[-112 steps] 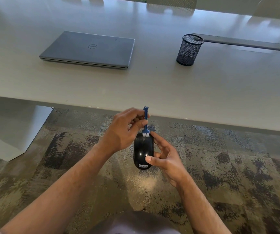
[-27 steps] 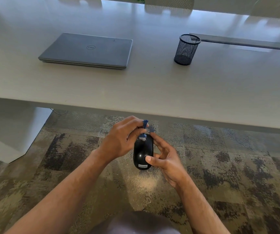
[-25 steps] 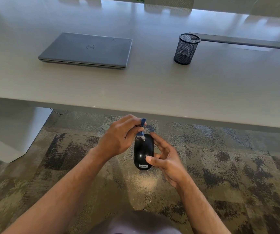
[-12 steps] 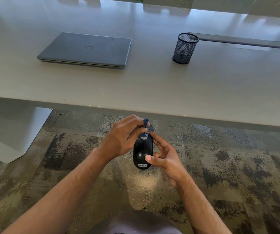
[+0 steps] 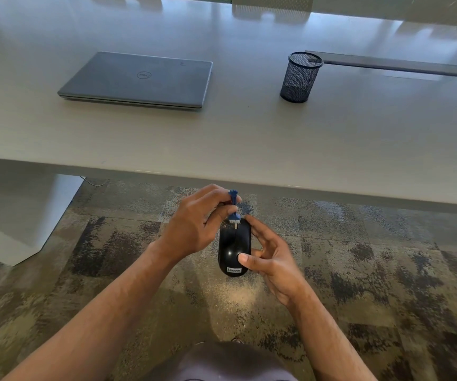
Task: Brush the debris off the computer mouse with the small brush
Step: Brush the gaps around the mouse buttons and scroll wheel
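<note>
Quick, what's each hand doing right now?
Left hand: pinches the small blue brush, bristles at the front end of the mouse.
Right hand: holds the black mouse, thumb on top, fingers along its side.

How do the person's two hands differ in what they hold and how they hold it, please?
The left hand pinches the small blue brush in curled fingertips, while the right hand cradles the black mouse, thumb on top and fingers along its side. The left hand sits above the mouse's front end, bristles down on it; the right hand sits beside and under it. Both hold their things in the air over the carpet, short of the table.
</note>
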Tool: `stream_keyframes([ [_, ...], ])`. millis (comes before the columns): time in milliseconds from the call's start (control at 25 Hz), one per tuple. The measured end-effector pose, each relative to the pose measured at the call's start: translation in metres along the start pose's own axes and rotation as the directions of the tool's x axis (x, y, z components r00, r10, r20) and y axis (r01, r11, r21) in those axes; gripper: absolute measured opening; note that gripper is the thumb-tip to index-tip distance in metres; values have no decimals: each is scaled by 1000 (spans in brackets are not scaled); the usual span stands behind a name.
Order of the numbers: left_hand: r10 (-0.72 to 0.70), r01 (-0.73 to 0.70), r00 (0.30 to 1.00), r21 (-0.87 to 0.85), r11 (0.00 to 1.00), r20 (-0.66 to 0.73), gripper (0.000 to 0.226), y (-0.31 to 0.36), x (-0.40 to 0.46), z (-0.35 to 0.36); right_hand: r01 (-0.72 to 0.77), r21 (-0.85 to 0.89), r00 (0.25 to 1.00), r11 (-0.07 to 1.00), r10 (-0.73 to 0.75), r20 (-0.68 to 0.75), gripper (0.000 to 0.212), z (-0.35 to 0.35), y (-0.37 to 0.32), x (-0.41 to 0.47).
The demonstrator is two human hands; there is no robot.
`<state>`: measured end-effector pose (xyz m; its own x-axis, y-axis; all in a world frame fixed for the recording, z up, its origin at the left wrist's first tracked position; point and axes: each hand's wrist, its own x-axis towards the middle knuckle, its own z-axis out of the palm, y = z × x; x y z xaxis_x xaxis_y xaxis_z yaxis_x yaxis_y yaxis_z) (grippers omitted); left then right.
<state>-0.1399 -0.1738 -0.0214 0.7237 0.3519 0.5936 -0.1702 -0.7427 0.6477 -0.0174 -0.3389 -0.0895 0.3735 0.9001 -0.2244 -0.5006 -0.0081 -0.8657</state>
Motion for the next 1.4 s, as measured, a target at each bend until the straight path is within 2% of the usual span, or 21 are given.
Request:
stream_keyframes([
  [280,-43,42,998,25,999,43,16,-7,-2,-2,-6,-5,1000,1000,6,-7,85,1,-2,-1],
  [440,-51,50,998,61,997,22,16,-7,-2,-7,-6,-6,1000,1000,5,-15,87,1,-2,0],
  [680,-31,31,998,8,999,53,18,3,7,1,-2,-13,1000,1000,3,14,85,5,-2,1],
  [960,-113,113,991,8,994,69,18,-7,4,-11,-3,-34,1000,999,3,0,87,1,-3,-2],
  [1240,-76,78,995,-18,997,63,17,1,9,0,0,-41,1000,999,1,7,87,5,-5,-2],
  [1400,-130,130,988,2,992,85,17,-7,4,-5,1,-56,1000,998,-2,-4,86,3,-4,-4],
])
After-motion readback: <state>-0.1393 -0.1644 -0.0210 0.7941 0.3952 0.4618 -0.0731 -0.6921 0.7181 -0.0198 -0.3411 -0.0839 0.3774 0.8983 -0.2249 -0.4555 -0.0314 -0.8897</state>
